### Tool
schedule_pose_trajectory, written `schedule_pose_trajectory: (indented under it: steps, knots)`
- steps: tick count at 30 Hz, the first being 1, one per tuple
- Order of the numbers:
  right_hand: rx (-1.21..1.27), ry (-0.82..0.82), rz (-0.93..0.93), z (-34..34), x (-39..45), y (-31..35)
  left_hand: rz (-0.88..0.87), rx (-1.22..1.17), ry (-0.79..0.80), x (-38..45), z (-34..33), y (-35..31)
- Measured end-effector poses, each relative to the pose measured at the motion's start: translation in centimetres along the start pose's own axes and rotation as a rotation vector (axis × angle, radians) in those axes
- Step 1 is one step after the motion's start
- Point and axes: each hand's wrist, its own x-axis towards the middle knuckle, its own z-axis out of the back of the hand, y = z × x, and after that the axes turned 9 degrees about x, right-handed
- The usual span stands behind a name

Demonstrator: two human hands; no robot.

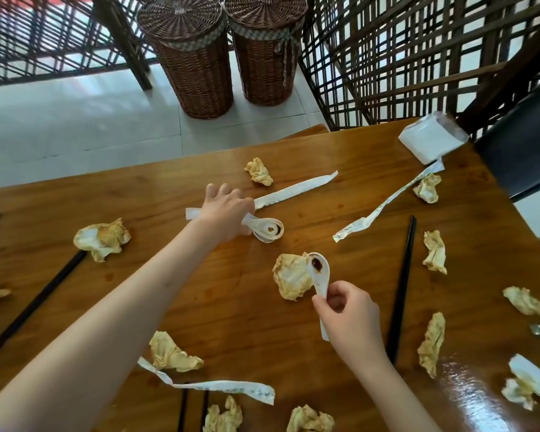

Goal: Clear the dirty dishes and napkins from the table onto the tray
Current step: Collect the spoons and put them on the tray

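- A sauce-smeared spoon (318,275) is being pinched by the right hand (353,313); drips are being risked if tilted.
- Stacked spoons (267,229) are being gripped by the left hand (223,210); slipping onto the surface (325,219) is being risked.

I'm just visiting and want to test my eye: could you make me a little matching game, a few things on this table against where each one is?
Things:
1. spoon with sauce
2. stacked spoons
3. pack of clean napkins
4. chopsticks

Places:
A. far right corner of the table
B. lying beside the right hand
C. held up by the right hand
D. gripped by the left hand

Pairs: 1-C, 2-D, 3-A, 4-B
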Motion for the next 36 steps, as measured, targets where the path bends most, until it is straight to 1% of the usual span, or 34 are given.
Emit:
schedule_pose_trajectory:
  steps: [3, 5, 9, 14, 17, 20, 25, 31, 34, 36]
  knots:
    - [0.005, 0.001, 0.009, 0.0, -0.1, -0.1, 0.009, 0.026, 0.055, -0.2, -0.1, -0.1]
    - [0.009, -0.002, 0.012, 0.1, -0.1, -0.1, 0.015, -0.002, 0.121, -0.4, 0.0, 0.0]
    - [-0.008, -0.008, 0.029, 0.1, -0.2, 0.2, 0.067, -0.206, 0.207, -1.4, -0.2, 0.0]
    - [-0.028, -0.011, 0.06, 0.2, -0.4, 0.6, 0.186, -0.457, 0.207, -3.9, -1.5, 0.2]
    - [-0.027, 0.0, 0.083, 0.1, -0.6, 0.9, 0.288, -0.63, 0.196, -5.8, -1.6, 0.5]
    - [-0.009, 0.037, 0.107, -0.5, -0.9, 1.5, 0.394, -0.743, 0.167, -8.5, -1.3, 1.4]
    - [-0.015, 0.139, 0.166, -2.7, -2.0, 3.2, 0.572, -1.028, 0.096, -15.3, -1.6, 3.2]
    - [-0.073, 0.246, 0.212, -5.6, -5.2, 5.2, 0.783, -1.248, 0.064, -23.8, -3.2, 4.1]
    - [-0.098, 0.265, 0.242, -7.2, -7.6, 6.7, 0.832, -1.373, 0.067, -27.8, -3.9, 4.9]
    - [-0.12, 0.272, 0.246, -8.5, -9.3, 7.4, 0.846, -1.401, 0.072, -30.5, -4.4, 5.6]
